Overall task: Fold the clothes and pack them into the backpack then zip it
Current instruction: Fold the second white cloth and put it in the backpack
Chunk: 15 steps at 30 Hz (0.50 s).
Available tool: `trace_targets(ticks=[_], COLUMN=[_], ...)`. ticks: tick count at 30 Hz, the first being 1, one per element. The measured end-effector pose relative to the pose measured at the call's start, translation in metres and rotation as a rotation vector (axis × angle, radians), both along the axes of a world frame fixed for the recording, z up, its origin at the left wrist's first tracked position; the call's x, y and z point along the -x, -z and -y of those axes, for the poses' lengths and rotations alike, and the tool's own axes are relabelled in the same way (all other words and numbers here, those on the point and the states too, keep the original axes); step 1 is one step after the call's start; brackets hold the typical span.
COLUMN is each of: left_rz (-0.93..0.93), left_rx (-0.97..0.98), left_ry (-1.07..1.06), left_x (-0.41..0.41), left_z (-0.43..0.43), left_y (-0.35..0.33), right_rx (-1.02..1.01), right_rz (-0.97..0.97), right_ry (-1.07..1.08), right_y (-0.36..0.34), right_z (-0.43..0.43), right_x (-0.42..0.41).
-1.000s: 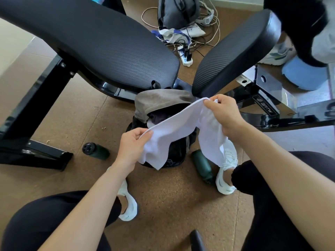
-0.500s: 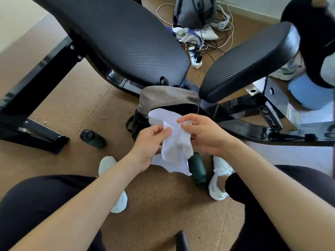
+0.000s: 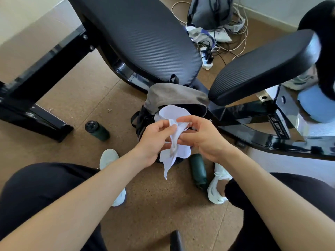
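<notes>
White garment point(image 3: 175, 142), one piece: both the left hand point(image 3: 155, 140) and right hand point(image 3: 201, 140) are pinching it, bunched between them, directly above the open grey backpack point(image 3: 174, 96) standing on the floor, presumably to shorten the drop once it is folded.

A backpack point(image 3: 174, 95) stands on the floor point(image 3: 76, 98) at the centre, its far side tucked under the near ends of two bench pads, one pad point(image 3: 141, 35) to the far left and the other pad point(image 3: 261, 67) to the right. Just near the backpack, the left hand point(image 3: 155, 140) and right hand point(image 3: 203, 138) hold a cloth point(image 3: 175, 138) between them. A bottle point(image 3: 97, 130) lies left of the backpack; a second bottle point(image 3: 198, 171) lies near and right of it, beside the right shoe point(image 3: 217, 185). The left shoe point(image 3: 110, 169) sits nearer, to the left. A second bag point(image 3: 210, 11) and a power strip point(image 3: 206, 60) lie far behind the pads.
</notes>
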<state>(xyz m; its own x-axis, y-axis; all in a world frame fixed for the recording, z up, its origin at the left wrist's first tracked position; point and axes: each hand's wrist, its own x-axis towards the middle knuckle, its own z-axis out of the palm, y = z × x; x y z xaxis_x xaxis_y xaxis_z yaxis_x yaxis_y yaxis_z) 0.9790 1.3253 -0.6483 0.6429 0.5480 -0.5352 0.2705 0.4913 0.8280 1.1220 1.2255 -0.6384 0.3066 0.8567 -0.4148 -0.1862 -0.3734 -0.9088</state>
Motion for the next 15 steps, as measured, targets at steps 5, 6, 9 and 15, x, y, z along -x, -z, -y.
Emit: trace_targets(ticks=[5, 6, 9, 15], left_rz=[0.02, 0.022, 0.033, 0.086], left_rx=[-0.015, -0.016, -0.012, -0.001], left_ry=[0.043, 0.046, 0.055, 0.178], left_x=[0.001, 0.002, 0.004, 0.006], left_z=[-0.003, -0.005, -0.01, -0.011], left_y=[-0.003, -0.004, -0.005, -0.005], right_rx=[-0.032, -0.046, -0.057, -0.05], right_rz=[0.317, 0.366, 0.431, 0.617], right_ry=[-0.013, -0.02, -0.032, -0.057], right_y=[-0.002, 0.0, 0.002, 0.005], right_z=[0.0, 0.0, 0.001, -0.001], right_x=[0.003, 0.002, 0.0, 0.001])
